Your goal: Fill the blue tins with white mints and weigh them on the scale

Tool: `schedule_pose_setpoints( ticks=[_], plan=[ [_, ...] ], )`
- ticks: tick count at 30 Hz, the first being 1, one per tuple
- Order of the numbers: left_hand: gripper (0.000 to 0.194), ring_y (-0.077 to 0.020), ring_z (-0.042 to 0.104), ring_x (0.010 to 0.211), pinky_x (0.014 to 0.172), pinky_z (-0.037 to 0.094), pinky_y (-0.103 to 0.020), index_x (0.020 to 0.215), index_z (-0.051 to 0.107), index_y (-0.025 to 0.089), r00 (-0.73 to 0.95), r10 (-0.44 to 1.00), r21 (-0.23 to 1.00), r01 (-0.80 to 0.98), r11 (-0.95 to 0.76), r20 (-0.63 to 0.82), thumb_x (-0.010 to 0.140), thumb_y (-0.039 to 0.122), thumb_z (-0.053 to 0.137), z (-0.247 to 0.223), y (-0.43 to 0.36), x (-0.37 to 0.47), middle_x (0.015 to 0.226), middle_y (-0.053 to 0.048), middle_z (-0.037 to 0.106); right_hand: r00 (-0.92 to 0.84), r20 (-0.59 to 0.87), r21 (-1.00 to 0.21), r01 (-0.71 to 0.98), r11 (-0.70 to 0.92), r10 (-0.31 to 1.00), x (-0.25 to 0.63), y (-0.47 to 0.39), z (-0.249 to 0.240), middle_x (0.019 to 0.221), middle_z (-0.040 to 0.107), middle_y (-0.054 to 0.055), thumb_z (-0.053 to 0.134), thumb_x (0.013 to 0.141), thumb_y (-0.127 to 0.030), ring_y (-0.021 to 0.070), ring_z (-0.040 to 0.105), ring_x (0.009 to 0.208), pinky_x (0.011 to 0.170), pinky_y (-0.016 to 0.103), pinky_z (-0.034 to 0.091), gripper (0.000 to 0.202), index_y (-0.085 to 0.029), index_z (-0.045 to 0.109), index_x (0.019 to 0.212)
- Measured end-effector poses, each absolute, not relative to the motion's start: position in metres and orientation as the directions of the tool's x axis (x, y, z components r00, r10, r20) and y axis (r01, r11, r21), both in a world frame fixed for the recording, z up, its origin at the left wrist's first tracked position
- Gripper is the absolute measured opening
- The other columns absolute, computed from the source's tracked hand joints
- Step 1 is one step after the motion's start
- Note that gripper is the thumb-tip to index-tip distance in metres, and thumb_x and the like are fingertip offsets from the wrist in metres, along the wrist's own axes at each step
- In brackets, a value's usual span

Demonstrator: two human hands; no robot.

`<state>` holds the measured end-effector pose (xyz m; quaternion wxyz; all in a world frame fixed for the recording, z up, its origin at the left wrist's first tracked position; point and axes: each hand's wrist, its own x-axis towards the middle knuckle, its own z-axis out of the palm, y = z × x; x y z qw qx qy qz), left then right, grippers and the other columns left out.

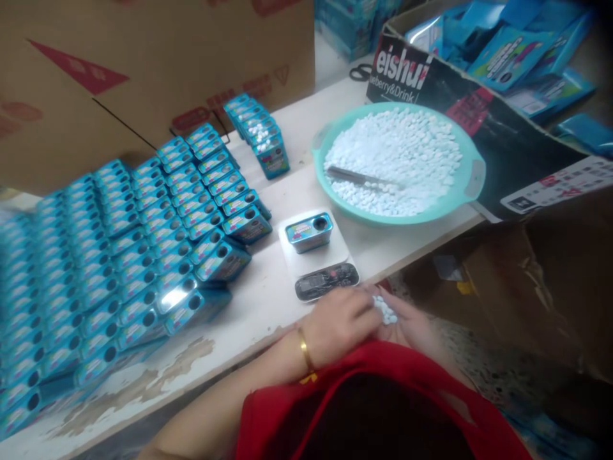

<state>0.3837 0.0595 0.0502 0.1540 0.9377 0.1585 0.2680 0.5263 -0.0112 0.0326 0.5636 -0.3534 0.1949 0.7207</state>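
Note:
My right hand (pixel 402 322) is cupped palm up at the table's front edge and holds a small heap of white candies (pixel 385 310). Over its palm bends my left hand (pixel 342 322), fingers curled at the candies; what they pinch, if anything, is hidden. A blue tin (pixel 309 232) with a dark round hole stands upright on the white scale (pixel 292 260), just beyond my hands. Behind it to the right, a green basin (pixel 400 218) holds many white candies, with a metal scoop (pixel 354 176) lying on them.
Rows of blue tins (pixel 158 211) cover the left of the table (pixel 258 300). A short row (pixel 271 155) stands behind the scale, with white candies on top. Large cardboard box (pixel 158 64) at the back; black carton (pixel 445 89) with blue packets at the right.

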Motion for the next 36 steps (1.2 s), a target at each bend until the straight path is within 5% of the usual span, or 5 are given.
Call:
schedule_pose_setpoints(
  ticks=[6, 9, 17, 36],
  plan=[
    [0.017, -0.0164, 0.057, 0.083, 0.075, 0.043, -0.033, 0.101, 0.057, 0.017, 0.508, 0.565, 0.386, 0.420, -0.821, 0.650, 0.085, 0.014, 0.055, 0.084, 0.123, 0.368, 0.093, -0.007, 0.064, -0.076, -0.763, -0.157, -0.942, -0.298, 0.642, 0.517, 0.000, 0.051, 0.099, 0.071, 0.014, 0.047, 0.090, -0.014, 0.0221, 0.066, 0.102, 0.089, 0.035, 0.056, 0.021, -0.008, 0.062, 0.103],
    [0.016, -0.0173, 0.058, 0.087, 0.084, 0.040, -0.036, 0.100, 0.060, 0.019, 0.490, 0.611, 0.360, 0.514, -0.778, 0.621, 0.084, 0.019, 0.059, 0.088, 0.144, 0.364, 0.094, -0.005, 0.065, -0.075, -0.773, -0.154, -0.941, -0.302, 0.630, 0.518, 0.001, 0.052, 0.102, 0.071, 0.015, 0.047, 0.090, -0.014, 0.0233, 0.064, 0.107, 0.091, 0.033, 0.054, 0.020, -0.007, 0.062, 0.103],
    [0.011, -0.0174, 0.059, 0.093, 0.088, 0.045, -0.036, 0.095, 0.062, 0.020, 0.236, 0.760, 0.554, 0.560, -0.616, 0.606, 0.086, 0.021, 0.056, 0.082, 0.145, 0.328, 0.094, -0.004, 0.063, -0.041, -0.725, -0.176, -0.954, -0.242, 0.687, 0.528, -0.004, 0.040, 0.107, 0.070, 0.014, 0.049, 0.089, -0.016, 0.0255, 0.057, 0.116, 0.096, 0.034, 0.051, 0.020, -0.008, 0.062, 0.102],
    [0.012, -0.0164, 0.058, 0.093, 0.087, 0.043, -0.033, 0.095, 0.061, 0.019, 0.325, 0.791, 0.563, 0.567, -0.602, 0.518, 0.088, 0.027, 0.055, 0.066, 0.150, 0.334, 0.094, -0.003, 0.062, 0.016, -0.733, -0.243, -0.940, -0.240, 0.680, 0.530, -0.003, 0.037, 0.097, 0.073, 0.011, 0.047, 0.089, -0.018, 0.0212, 0.067, 0.099, 0.088, 0.031, 0.056, 0.021, -0.010, 0.064, 0.100]
  ],
)
